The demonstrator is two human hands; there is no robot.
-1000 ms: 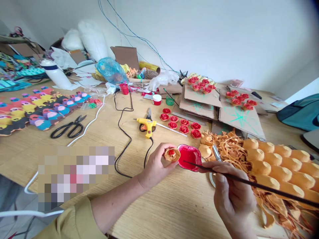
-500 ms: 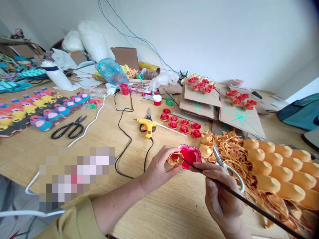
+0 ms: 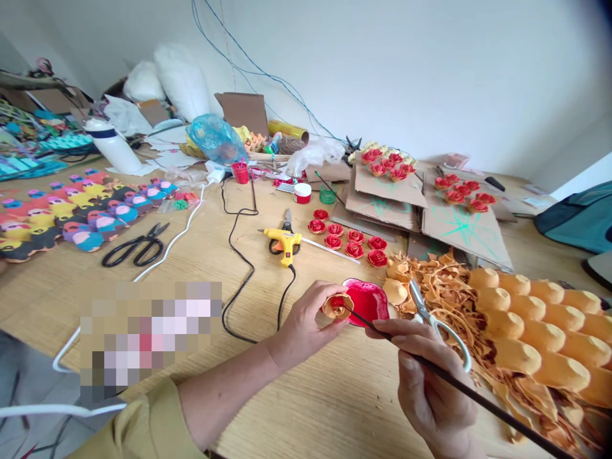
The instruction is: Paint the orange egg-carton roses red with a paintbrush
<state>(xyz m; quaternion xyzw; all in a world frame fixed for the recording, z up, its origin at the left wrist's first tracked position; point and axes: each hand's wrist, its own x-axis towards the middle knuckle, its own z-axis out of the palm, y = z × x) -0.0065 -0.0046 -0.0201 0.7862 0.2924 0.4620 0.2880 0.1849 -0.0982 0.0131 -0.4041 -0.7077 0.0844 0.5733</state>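
Note:
Between the thumb and fingers of my left hand (image 3: 306,322) is a small egg-carton flower (image 3: 336,312), orange outside with red paint at its centre. My right hand (image 3: 433,376) grips a long dark paintbrush (image 3: 459,382), its tip touching inside the flower. Just behind the flower sits a dish of red paint (image 3: 370,299). Several finished-looking red flowers (image 3: 354,236) stand in a group on the table beyond the dish. Scissors with pale handles (image 3: 440,325) lie right of the dish, partly behind my right hand.
Orange egg-carton trays (image 3: 535,319) and scraps (image 3: 440,287) cover the right side. A yellow glue gun (image 3: 284,242) with a black cord lies mid-table. Black scissors (image 3: 138,248) rest to the left. Red flowers sit on cardboard pieces (image 3: 459,229) behind.
The brush tip stays in the flower while my right hand has shifted slightly right and down. My left hand keeps the flower nearly still. The whole view has drifted a little.

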